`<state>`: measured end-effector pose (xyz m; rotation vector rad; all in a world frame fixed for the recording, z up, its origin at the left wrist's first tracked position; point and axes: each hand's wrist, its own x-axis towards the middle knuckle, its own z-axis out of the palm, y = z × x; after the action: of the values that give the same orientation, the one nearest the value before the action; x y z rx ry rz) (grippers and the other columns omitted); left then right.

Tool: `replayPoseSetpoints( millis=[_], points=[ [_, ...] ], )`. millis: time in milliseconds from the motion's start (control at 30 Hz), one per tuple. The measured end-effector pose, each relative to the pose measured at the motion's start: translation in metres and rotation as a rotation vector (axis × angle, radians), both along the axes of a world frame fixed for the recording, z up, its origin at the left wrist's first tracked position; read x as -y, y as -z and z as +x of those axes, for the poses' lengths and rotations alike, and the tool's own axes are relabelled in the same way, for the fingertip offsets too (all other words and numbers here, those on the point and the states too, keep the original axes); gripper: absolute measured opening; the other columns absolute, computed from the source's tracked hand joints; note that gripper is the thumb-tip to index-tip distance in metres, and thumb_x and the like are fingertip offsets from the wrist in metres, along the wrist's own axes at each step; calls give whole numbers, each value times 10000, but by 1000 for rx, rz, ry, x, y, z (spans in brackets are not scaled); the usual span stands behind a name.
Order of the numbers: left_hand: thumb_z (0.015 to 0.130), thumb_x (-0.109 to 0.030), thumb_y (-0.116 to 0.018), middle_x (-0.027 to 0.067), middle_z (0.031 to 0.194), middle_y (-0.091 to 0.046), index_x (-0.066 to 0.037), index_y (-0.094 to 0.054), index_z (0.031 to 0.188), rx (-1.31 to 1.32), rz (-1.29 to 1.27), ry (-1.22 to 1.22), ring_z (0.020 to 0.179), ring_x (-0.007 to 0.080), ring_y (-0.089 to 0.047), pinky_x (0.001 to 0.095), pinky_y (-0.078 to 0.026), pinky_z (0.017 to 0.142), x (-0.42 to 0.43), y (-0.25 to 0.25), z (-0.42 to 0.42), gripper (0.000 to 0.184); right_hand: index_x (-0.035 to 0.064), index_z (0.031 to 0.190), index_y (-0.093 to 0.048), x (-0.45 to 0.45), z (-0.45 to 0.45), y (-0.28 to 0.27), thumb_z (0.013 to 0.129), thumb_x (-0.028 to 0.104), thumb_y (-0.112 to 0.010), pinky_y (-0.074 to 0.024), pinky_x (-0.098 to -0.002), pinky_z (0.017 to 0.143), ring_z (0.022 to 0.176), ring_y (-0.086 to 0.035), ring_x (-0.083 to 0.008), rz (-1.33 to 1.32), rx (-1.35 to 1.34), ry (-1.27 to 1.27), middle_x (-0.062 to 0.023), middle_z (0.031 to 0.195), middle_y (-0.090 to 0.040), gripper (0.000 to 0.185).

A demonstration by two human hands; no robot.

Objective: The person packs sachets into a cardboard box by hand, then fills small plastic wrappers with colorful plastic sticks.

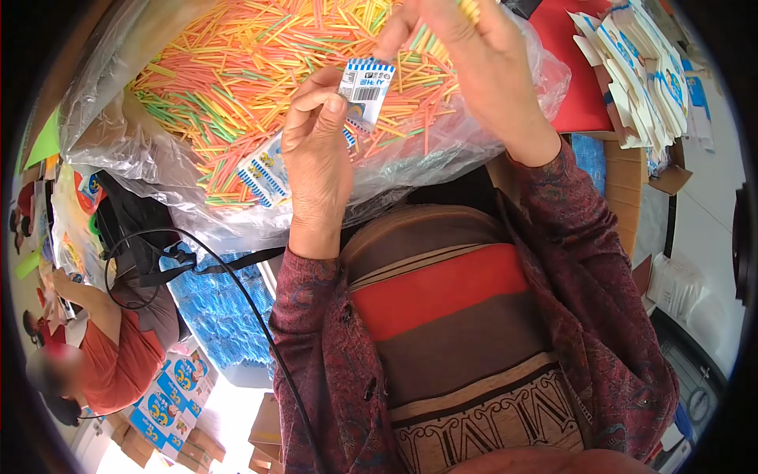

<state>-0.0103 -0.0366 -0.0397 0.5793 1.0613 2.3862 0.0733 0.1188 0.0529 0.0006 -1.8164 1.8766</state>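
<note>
Over a heap of thin pink, yellow and green sticks (260, 71), blue-striped white packets (264, 170) show beside the left hand (320, 162), whose thumb and fingers pinch a small white-and-blue printed packet (365, 91). Curled round a pastel stick bunch (430, 41), the right hand (482, 63) has a fingertip at its upper edge.

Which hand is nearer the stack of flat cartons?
Right. The right hand, holding sticks, is across the red surface from the stack; the left hand, pinching a packet, is farther away, beyond the right.
</note>
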Motion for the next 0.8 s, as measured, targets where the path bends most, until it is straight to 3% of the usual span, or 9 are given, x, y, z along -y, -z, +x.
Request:
replayPoseSetpoints(
  millis=[33, 200, 300, 333, 433, 467, 567, 733, 800],
  points=[
    [879, -62, -661, 79, 1207, -577, -61, -659, 929, 6, -21, -7, 1088, 157, -526, 306, -415, 946, 1, -2, 0, 49, -1, 1041, -497, -1, 1, 1, 1032, 228, -423, -482, -267, 760, 836, -601, -137, 261, 22, 57, -73, 885, -607, 240],
    [878, -42, -659, 72, 1229, -559, -65, -660, 921, 6, -94, -42, 1089, 157, -521, 301, -415, 932, 2, -2, 1, 49, -7, 1034, -495, 1, -2, 15, 1020, 166, -448, -466, -247, 728, 809, -580, -112, 325, 37, 116, -62, 862, -599, 179],
    [876, -36, -659, 71, 1236, -550, -65, -659, 917, -10, -123, -64, 1089, 156, -520, 298, -417, 925, 3, -3, 1, 51, -5, 1030, -500, -16, -25, 38, 1010, 145, -466, -466, -232, 705, 779, -579, -109, 403, -622, -11, -58, 854, -601, 155],
    [875, -34, -660, 71, 1238, -547, -65, -658, 915, -18, -133, -71, 1088, 156, -519, 296, -418, 923, 2, -4, 1, 50, -5, 1030, -500, -13, -20, 33, 1010, 145, -466, -466, -232, 705, 779, -579, -109, 403, -622, -10, -58, 854, -601, 155],
    [874, -31, -660, 72, 1237, -542, -64, -656, 911, -29, -145, -79, 1080, 154, -521, 292, -425, 912, 1, -4, 2, 50, -1, 1020, -503, 5, 5, 13, 1010, 144, -465, -467, -225, 689, 754, -579, -103, 414, 91, 194, -53, 860, -603, 151],
    [874, -30, -660, 73, 1236, -540, -64, -655, 909, -36, -150, -81, 1074, 153, -523, 290, -430, 903, 1, -3, 2, 49, -1, 1020, -503, 2, 1, 17, 1010, 144, -465, -467, -225, 689, 754, -579, -103, 412, 93, 192, -53, 860, -603, 151],
    [874, -28, -660, 73, 1232, -537, -63, -653, 906, -29, -156, -78, 1061, 149, -529, 285, -441, 886, 2, -4, 3, 48, 2, 1013, -505, -15, -21, 40, 1009, 147, -466, -468, -223, 678, 742, -580, -97, 444, -564, 65, -50, 862, -605, 150],
    [872, -22, -659, 72, 1227, -531, -62, -651, 905, -31, -173, -52, 1036, 143, -539, 272, -458, 857, 2, -7, 4, 52, 8, 1007, -505, -11, -13, 34, 1007, 153, -472, -466, -218, 674, 732, -580, -93, 506, -528, 53, -50, 860, -605, 149],
    [872, -20, -659, 72, 1226, -529, -62, -651, 906, -41, -183, -48, 1030, 141, -541, 268, -462, 852, 3, -5, 4, 55, 7, 1005, -514, 1, 8, 13, 1003, 153, -485, -469, -225, 680, 748, -590, -106, 408, -81, 98, -60, 867, -612, 149]
  ],
)
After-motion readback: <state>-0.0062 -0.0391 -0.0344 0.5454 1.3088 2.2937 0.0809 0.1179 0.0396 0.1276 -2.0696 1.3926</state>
